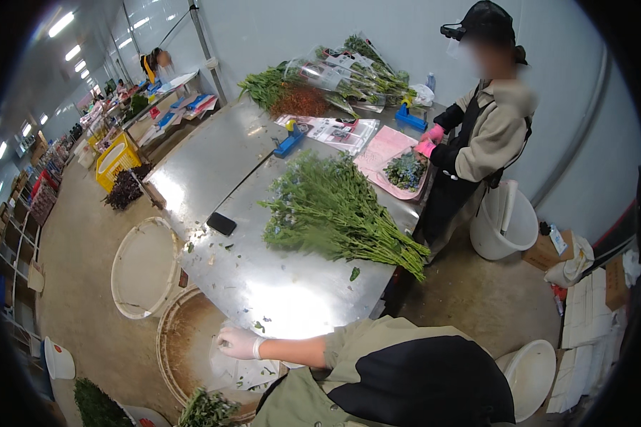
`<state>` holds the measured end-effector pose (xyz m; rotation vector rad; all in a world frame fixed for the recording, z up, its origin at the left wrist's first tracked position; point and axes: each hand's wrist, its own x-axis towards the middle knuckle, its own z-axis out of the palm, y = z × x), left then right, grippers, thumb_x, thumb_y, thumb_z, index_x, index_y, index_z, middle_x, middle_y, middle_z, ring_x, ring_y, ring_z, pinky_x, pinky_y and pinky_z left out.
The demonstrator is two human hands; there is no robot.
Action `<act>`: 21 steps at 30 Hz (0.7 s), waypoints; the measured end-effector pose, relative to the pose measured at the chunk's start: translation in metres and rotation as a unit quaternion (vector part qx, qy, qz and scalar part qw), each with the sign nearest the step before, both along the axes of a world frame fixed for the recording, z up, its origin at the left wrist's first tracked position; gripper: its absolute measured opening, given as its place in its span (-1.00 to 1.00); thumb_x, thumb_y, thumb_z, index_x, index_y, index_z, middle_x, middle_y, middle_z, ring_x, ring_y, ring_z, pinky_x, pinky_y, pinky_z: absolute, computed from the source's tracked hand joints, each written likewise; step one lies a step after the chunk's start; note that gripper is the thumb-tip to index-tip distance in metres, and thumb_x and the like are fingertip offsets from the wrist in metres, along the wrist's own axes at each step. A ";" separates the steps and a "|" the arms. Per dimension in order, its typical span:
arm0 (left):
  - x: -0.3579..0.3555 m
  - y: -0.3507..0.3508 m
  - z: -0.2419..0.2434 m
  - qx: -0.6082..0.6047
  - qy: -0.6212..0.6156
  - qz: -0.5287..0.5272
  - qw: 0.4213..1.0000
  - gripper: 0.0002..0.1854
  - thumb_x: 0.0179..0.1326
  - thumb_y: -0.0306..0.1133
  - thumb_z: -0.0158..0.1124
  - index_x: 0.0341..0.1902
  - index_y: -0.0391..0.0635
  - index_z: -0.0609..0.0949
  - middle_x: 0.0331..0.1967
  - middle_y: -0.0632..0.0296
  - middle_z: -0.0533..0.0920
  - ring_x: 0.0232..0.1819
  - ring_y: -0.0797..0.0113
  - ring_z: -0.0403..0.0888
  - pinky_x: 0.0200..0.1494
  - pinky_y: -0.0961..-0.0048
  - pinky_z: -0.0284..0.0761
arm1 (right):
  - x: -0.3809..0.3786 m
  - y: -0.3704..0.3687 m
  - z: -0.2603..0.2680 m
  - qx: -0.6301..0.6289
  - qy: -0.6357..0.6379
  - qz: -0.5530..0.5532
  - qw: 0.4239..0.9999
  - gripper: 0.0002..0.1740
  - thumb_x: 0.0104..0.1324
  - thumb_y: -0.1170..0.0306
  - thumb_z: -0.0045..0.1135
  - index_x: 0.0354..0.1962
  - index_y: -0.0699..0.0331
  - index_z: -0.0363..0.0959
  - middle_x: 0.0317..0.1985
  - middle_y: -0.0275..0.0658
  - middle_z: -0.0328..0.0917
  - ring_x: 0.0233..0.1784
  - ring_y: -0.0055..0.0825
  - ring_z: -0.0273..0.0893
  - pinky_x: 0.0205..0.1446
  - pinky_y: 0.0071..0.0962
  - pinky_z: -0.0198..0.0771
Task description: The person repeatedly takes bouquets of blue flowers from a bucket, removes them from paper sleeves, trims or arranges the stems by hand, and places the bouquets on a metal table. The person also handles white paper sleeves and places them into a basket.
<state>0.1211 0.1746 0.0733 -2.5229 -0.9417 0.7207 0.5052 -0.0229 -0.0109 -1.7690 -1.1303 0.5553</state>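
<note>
My right hand (239, 343), in a pale translucent glove, reaches left over a big round tub (184, 325) at the table's near corner. Its fingers are curled; whether they grip anything is unclear. Crumpled translucent plastic sheeting (251, 373) with leaf scraps lies below it. My left hand is out of view. A leafy bunch (208, 408) shows at the bottom edge, its holder or support hidden. On the metal table (235, 187) lies a large pile of green stems with small pale blue flowers (326, 208), cut ends towards the right. A black phone (221, 223) lies left of it.
Across the table a co-worker in pink gloves (426, 144) handles blue flowers (406, 171) on pink wrapping (384, 144). Blue tape dispensers (290, 143), printed sleeves (336, 131) and wrapped bunches (347, 69) lie behind. White tubs (144, 267) and a yellow crate (118, 163) stand on the floor.
</note>
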 end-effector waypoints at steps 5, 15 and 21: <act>0.010 -0.034 0.003 -0.250 -0.151 0.288 0.912 -0.49 0.01 -0.24 0.46 0.07 -0.03 0.54 -0.28 -0.01 0.70 -0.37 0.03 0.68 -0.40 0.14 0.59 | -0.003 0.005 -0.008 0.026 0.020 0.013 0.999 -0.72 0.26 0.28 0.03 -0.17 0.26 0.52 -0.07 -0.13 0.52 0.03 -0.10 0.48 0.16 -0.25 0.38; -0.017 -0.086 -0.069 -0.363 -0.285 0.522 0.717 -0.44 0.07 -0.31 0.42 0.16 -0.13 0.49 -0.22 0.06 0.64 -0.32 0.16 0.58 -0.28 0.22 0.50 | -0.001 -0.001 -0.010 -0.004 0.069 0.036 0.997 -0.69 0.25 0.28 0.02 -0.16 0.27 0.56 -0.06 -0.08 0.57 0.08 -0.14 0.49 0.21 -0.29 0.36; -0.063 -0.114 -0.154 -0.430 -0.369 0.580 0.586 -0.39 0.05 -0.36 0.41 0.20 -0.25 0.47 -0.08 0.04 0.63 -0.11 0.16 0.58 -0.04 0.24 0.48 | -0.010 0.005 -0.049 -0.030 0.092 0.077 0.992 -0.67 0.21 0.25 0.12 -0.16 0.28 0.59 -0.07 -0.05 0.61 0.07 -0.16 0.53 0.19 -0.30 0.39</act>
